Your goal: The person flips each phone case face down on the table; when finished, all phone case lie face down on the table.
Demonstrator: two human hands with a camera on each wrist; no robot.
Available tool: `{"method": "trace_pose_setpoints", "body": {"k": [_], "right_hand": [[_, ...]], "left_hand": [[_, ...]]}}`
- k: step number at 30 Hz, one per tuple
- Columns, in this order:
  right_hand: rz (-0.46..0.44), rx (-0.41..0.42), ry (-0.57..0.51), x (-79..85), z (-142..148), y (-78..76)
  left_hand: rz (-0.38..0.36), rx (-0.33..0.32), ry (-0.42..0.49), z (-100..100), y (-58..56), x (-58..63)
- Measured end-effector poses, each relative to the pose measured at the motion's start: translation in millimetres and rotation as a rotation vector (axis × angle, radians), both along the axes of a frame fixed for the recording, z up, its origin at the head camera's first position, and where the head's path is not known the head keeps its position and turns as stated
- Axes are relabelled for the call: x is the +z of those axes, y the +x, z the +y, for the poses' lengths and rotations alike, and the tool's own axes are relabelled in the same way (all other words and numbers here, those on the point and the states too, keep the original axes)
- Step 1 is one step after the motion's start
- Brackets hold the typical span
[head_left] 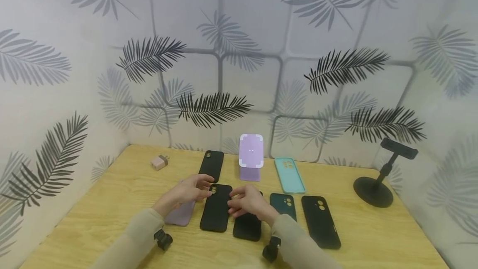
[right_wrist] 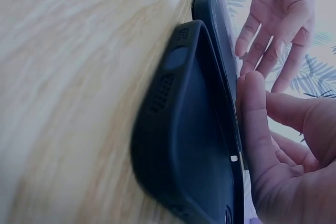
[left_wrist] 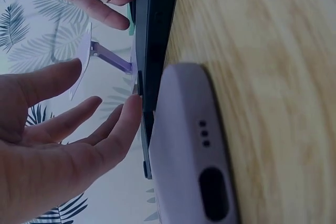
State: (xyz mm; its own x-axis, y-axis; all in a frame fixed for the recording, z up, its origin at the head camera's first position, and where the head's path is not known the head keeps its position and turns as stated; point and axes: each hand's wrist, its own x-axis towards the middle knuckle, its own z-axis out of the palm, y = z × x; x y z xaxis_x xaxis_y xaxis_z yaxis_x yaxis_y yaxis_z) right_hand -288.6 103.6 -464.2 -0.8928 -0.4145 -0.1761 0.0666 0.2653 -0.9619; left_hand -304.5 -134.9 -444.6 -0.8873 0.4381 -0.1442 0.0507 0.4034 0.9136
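Side by side above the table, both hands have loosely bent fingers with nothing gripped in them. My left hand is over the upper part of a lilac phone case, its fingertips by the top left corner of a black phone case. Over the upper part of a second black case is my right hand, fingers pointing toward the first one. The right wrist view shows the near black case lying with its hollow side up. Whether any fingertip touches a case, I cannot tell.
Right of the hands lie a dark teal case and a black case. Behind are another black case, a lilac stand and a turquoise case. A charger plug sits left, a black stand far right.
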Motion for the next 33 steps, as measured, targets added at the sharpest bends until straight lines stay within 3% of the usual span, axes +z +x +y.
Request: {"method": "trace_pose_setpoints", "body": {"k": [9, 13, 19, 26, 33], "right_hand": [[0.084, 0.001, -0.015, 1.3, 6, -2.7], [0.118, -0.006, -0.003, 4.7, 15, -0.4], [0.144, -0.071, 0.039, 7.8, 39, 3.3], [0.109, -0.121, 0.039, 11.5, 68, 5.3], [0.093, -0.108, 0.133, 13.9, 83, 12.5]], "left_hand": [[0.059, 0.088, 0.046, 18, 2.7, 0.6], [0.066, 0.050, 0.060, 27, 6.1, -0.4], [0.010, 0.004, 0.111, 41, 9.3, -3.0], [-0.032, -0.022, 0.124, 55, 13.5, -5.3], [-0.030, -0.053, 0.105, 65, 18.4, -4.6]]}}
